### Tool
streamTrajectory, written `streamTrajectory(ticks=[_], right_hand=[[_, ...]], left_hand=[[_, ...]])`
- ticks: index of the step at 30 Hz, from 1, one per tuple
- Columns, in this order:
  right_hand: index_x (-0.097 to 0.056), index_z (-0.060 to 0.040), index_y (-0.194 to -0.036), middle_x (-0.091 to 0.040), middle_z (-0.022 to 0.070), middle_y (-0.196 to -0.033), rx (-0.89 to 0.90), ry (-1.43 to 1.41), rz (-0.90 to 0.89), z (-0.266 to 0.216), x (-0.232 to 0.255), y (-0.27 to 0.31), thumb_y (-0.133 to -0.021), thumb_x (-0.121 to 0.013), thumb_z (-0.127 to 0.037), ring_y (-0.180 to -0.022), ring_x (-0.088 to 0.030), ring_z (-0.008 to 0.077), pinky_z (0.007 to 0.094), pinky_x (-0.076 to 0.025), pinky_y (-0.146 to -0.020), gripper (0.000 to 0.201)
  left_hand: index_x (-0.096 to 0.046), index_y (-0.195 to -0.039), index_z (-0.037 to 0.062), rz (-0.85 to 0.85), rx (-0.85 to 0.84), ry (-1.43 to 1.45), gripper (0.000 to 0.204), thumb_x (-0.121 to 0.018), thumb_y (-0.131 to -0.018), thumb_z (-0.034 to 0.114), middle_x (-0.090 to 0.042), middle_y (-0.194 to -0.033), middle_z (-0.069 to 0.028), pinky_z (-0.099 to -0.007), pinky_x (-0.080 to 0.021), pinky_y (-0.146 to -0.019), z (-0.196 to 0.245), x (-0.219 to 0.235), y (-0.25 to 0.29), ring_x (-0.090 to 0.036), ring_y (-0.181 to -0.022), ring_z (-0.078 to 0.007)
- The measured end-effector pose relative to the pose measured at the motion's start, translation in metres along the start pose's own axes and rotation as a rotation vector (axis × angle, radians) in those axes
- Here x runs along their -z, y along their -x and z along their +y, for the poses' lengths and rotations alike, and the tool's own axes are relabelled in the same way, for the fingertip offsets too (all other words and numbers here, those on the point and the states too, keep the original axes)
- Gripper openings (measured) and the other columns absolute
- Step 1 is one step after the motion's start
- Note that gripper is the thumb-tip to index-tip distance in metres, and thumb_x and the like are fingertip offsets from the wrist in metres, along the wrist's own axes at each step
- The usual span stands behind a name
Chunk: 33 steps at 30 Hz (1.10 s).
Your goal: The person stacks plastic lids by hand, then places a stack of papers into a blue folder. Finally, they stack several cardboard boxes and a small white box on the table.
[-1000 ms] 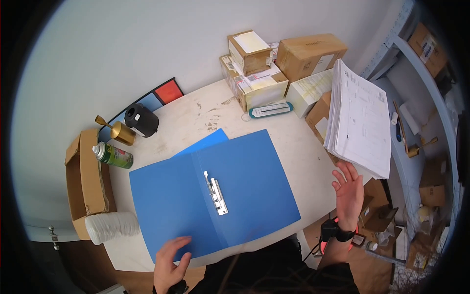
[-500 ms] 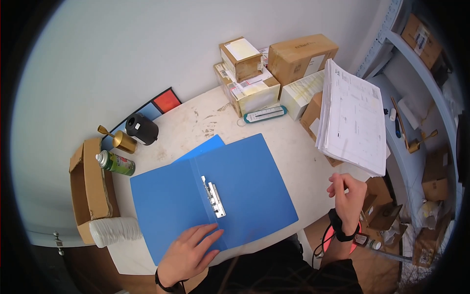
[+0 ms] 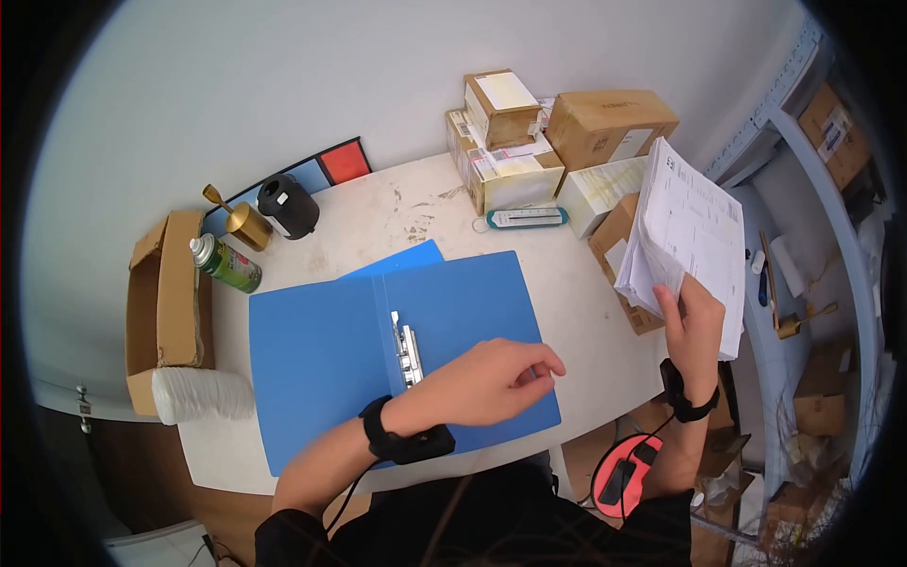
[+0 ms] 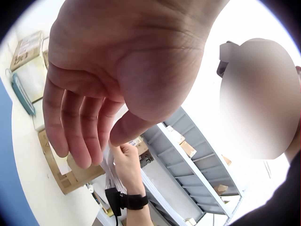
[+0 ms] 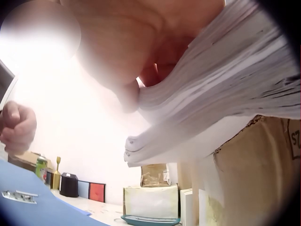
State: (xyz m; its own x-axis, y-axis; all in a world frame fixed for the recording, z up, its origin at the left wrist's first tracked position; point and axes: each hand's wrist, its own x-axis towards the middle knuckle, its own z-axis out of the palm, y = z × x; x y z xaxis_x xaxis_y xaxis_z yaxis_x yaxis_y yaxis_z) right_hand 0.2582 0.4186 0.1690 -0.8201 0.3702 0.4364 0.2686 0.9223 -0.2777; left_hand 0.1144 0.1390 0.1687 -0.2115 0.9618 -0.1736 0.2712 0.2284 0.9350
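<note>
An open blue ring-binder folder (image 3: 312, 364) lies on the white table, with a metal lever clip (image 3: 406, 350) along its spine. My left hand (image 3: 487, 383) hangs over the folder's right cover, its fingers loosely bent and holding nothing in the left wrist view. At the right, a thick stack of printed paper (image 3: 699, 222) rests tilted on a cardboard box (image 3: 614, 241). My right hand (image 3: 697, 326) grips the stack's near edge, thumb on one side and fingers on the other. In the right wrist view, the sheets (image 5: 225, 89) bend beside the thumb.
Parcels (image 3: 515, 175) and a teal spring scale (image 3: 526, 217) sit at the back. On the left are an open carton (image 3: 179, 293), a spray can (image 3: 227, 265), a black container (image 3: 288, 208) and a white roll (image 3: 203, 395). Metal shelving (image 3: 846, 217) stands to the right.
My left hand has moved from the folder's lower left edge rightward across it. My right hand has risen from below the paper stack and taken hold of its near edge, bending some sheets.
</note>
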Motion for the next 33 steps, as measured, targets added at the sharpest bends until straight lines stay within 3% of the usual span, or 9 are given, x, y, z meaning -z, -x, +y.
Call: streamTrajectory(ticks=[1, 2, 9, 10, 15, 21, 24, 29, 33], right_hand=[[-0.068, 0.0054, -0.106, -0.068, 0.0225, -0.084, -0.127, -0.057, -0.089, 0.001, 0.006, -0.002, -0.092, -0.077, -0.017, -0.07, -0.064, 0.0363, 0.0384, -0.051, -0.064, 0.028], [-0.066, 0.0066, -0.094, -0.058, 0.0205, -0.068, -0.04, -0.233, 0.103, -0.011, 0.0, -0.005, -0.098, -0.069, -0.016, -0.056, -0.044, 0.0256, 0.0359, -0.038, -0.055, 0.023], [-0.057, 0.0072, -0.086, -0.054, 0.0225, -0.065, -0.07, -0.085, 0.265, 0.002, -0.016, 0.002, -0.103, -0.063, -0.017, -0.053, -0.043, 0.034, 0.0403, -0.036, -0.052, 0.03], [-0.065, 0.0046, -0.094, -0.063, 0.0224, -0.075, -0.124, 0.048, 0.207, -0.003, -0.01, 0.006, -0.099, -0.067, -0.01, -0.062, -0.06, 0.0408, 0.044, -0.046, -0.057, 0.016], [-0.066, 0.0114, -0.12, -0.072, 0.0243, -0.116, 0.238, 0.262, 0.31, -0.033, 0.029, 0.03, -0.093, -0.069, -0.009, -0.096, -0.074, 0.0392, 0.0411, -0.06, -0.08, 0.033], [-0.069, 0.0054, -0.118, -0.071, 0.021, -0.124, 0.507, 0.199, -0.067, -0.074, 0.026, 0.078, -0.097, -0.067, -0.02, -0.115, -0.069, 0.0349, 0.0398, -0.059, -0.091, 0.034], [-0.069, 0.0023, -0.121, -0.068, 0.0204, -0.129, 0.345, -0.036, -0.212, -0.077, 0.039, 0.074, -0.095, -0.068, -0.022, -0.12, -0.065, 0.0365, 0.0431, -0.056, -0.097, 0.035], [-0.062, 0.0063, -0.131, -0.063, 0.0235, -0.134, -0.25, -0.049, 0.274, -0.039, 0.048, 0.099, -0.091, -0.069, -0.016, -0.122, -0.061, 0.0428, 0.0465, -0.048, -0.105, 0.046], [-0.046, 0.0067, -0.148, -0.059, 0.0206, -0.14, -0.418, -0.357, 0.308, -0.025, 0.028, 0.109, -0.09, -0.072, -0.015, -0.129, -0.057, 0.036, 0.0447, -0.042, -0.111, 0.067]], left_hand=[[-0.067, -0.122, 0.0004, -0.018, -0.016, 0.078, 0.025, -0.061, -0.102, 0.014, -0.075, -0.103, -0.0112, -0.0332, -0.057, -0.083, -0.009, -0.003, -0.018, -0.072, -0.094, -0.0211], [-0.066, -0.123, 0.0002, -0.036, -0.033, 0.154, 0.025, -0.06, -0.103, 0.015, -0.075, -0.105, -0.0103, -0.0328, -0.057, -0.083, -0.017, -0.007, -0.033, -0.072, -0.094, -0.0193], [-0.063, -0.13, 0.001, 0.038, 0.014, 0.705, 0.034, -0.051, -0.108, 0.025, -0.072, -0.117, -0.0138, -0.0345, -0.059, -0.088, -0.026, -0.022, -0.093, -0.072, -0.099, -0.0208], [-0.062, -0.131, 0.0008, 0.033, 0.018, 0.79, 0.038, -0.051, -0.109, 0.029, -0.072, -0.118, -0.0144, -0.0352, -0.059, -0.09, -0.02, -0.019, -0.097, -0.072, -0.1, -0.0214], [-0.06, -0.134, -0.0029, -0.135, 0.061, 1.03, 0.053, -0.052, -0.107, 0.042, -0.07, -0.126, -0.0184, -0.0385, -0.058, -0.093, 0.012, 0.0, -0.106, -0.071, -0.109, -0.0247], [-0.055, -0.139, -0.0069, 0.039, 0.112, 0.771, 0.05, -0.059, -0.106, 0.03, -0.068, -0.131, -0.0184, -0.0342, -0.055, -0.096, 0.019, -0.023, -0.118, -0.068, -0.114, -0.0224], [-0.052, -0.141, -0.0078, 0.218, 0.098, 0.826, 0.043, -0.057, -0.107, 0.019, -0.068, -0.13, -0.0164, -0.0341, -0.055, -0.097, 0.008, -0.041, -0.116, -0.067, -0.113, -0.0209], [-0.056, -0.134, -0.0058, 0.331, -0.112, 0.582, 0.036, -0.056, -0.107, 0.018, -0.071, -0.118, -0.0166, -0.0341, -0.054, -0.091, -0.001, -0.041, -0.09, -0.069, -0.104, -0.0211], [-0.058, -0.124, -0.0049, 0.315, -0.258, 0.236, 0.029, -0.059, -0.106, 0.018, -0.072, -0.096, -0.0184, -0.0352, -0.053, -0.077, -0.004, -0.02, -0.043, -0.07, -0.084, -0.0282]])
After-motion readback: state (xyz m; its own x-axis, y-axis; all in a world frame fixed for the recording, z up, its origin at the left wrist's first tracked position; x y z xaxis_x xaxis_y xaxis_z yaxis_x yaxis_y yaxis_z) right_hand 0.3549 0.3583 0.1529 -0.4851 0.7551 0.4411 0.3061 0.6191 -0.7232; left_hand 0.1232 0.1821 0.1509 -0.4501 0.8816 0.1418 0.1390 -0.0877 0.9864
